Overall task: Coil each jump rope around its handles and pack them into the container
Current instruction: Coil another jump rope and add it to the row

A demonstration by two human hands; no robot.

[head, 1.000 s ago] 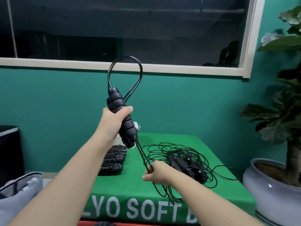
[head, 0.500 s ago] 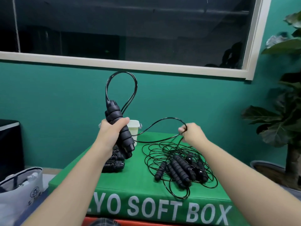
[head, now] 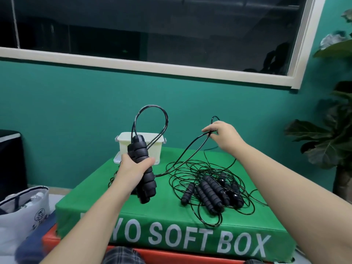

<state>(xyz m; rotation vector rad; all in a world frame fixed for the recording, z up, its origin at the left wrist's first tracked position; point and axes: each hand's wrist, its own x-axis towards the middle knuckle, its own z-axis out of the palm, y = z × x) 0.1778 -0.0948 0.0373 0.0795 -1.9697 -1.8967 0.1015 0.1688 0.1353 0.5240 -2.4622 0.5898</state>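
Our left hand [head: 133,168] grips two black ribbed foam handles [head: 144,168] held together, tilted slightly from upright, with one loop of thin black cord [head: 152,111] arching above them. Our right hand [head: 222,136] is raised well apart from the left and pinches that cord between thumb and fingers; the cord runs down from it to the handles. On the green padded soft box [head: 171,225] that serves as our worktop lies a tangled pile of black jump ropes [head: 209,187]; we count about five handles there, though some overlap. One cream plastic container [head: 141,145] stands open behind the held handles, near the teal wall.
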